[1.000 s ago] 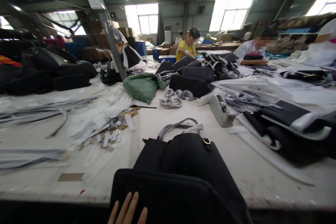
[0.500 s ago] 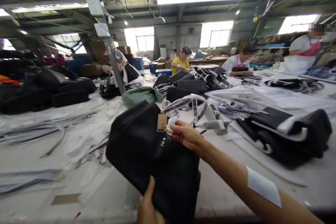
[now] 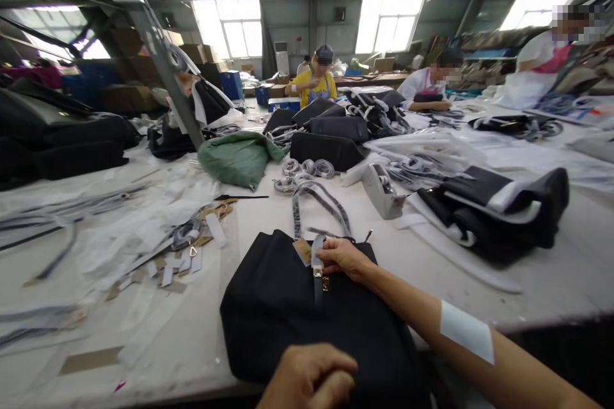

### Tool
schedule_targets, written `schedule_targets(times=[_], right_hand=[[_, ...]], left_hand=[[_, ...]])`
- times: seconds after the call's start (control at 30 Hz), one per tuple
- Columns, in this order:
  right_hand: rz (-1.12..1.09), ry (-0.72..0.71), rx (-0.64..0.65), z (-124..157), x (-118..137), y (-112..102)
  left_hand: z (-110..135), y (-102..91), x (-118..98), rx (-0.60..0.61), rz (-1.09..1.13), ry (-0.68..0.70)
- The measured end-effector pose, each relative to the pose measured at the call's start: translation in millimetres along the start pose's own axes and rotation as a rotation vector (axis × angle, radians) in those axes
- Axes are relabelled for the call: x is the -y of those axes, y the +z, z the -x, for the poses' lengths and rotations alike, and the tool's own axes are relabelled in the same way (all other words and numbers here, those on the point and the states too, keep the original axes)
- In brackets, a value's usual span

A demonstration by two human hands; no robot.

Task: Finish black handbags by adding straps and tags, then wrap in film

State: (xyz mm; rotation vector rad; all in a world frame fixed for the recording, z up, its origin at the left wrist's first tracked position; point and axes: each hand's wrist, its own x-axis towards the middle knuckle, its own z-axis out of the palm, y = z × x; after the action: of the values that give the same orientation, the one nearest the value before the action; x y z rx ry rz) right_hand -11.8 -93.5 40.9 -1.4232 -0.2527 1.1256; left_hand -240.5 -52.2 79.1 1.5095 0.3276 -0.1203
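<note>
A long white work table [image 3: 480,255] fills the view, littered with straps, paper scraps and stacked dark bags. On its near edge, straight in front of the person, a black bag [image 3: 278,313] lies flat, its top pointing away and its bottom end hanging just past the table's edge. A folded black and white bag [image 3: 494,211] sits well apart to the right, and a green cloth [image 3: 237,156] lies farther back to the left. The bag's wrapped handle [image 3: 320,204] loops away across the table from its top edge. The right hand [image 3: 343,259] reaches in from the lower right, a white patch [image 3: 467,331] on its forearm, and rests on the bag's top edge with thumb and fingertips pinched closed on a short strap [image 3: 316,250] wrapped in pale paper. The left hand [image 3: 311,378] is at the bag's near end, knuckles up, fingers curled into a loose fist; whether it grips any fabric is hidden. A brown paper tag [image 3: 302,249] lies just beside the pinched strap, and a small gold clasp [image 3: 325,282] sits just below it.
</note>
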Motion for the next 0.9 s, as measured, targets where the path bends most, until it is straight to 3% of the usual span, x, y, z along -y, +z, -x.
schedule_targets(times=[0.07, 0.13, 0.27, 0.37, 0.53, 0.73, 0.9], right_hand=[[-0.001, 0.009, 0.000, 0, 0, 0], [-0.002, 0.026, -0.006, 0, 0, 0], [0.016, 0.059, -0.024, -2, 5, -1], [0.085, 0.072, -0.043, -7, 11, -3], [0.291, 0.030, -0.129, -25, 21, -6], [0.581, -0.008, -0.134, -36, 23, -10], [0.771, -0.030, -0.147, -38, 23, -14]], left_hand=[[-17, -16.0, -18, -0.135, -0.501, 0.164], [-38, -24.9, -25, -0.227, -0.924, 0.196], [-71, -24.1, -14, -0.324, -1.257, 0.130], [-79, -21.2, 1, -0.357, -1.286, 0.139], [-77, -22.6, 13, -0.303, -1.150, 0.198], [-66, -21.9, -2, -0.271, -0.730, 0.166], [-56, -18.7, -11, -0.240, -0.660, 0.093]])
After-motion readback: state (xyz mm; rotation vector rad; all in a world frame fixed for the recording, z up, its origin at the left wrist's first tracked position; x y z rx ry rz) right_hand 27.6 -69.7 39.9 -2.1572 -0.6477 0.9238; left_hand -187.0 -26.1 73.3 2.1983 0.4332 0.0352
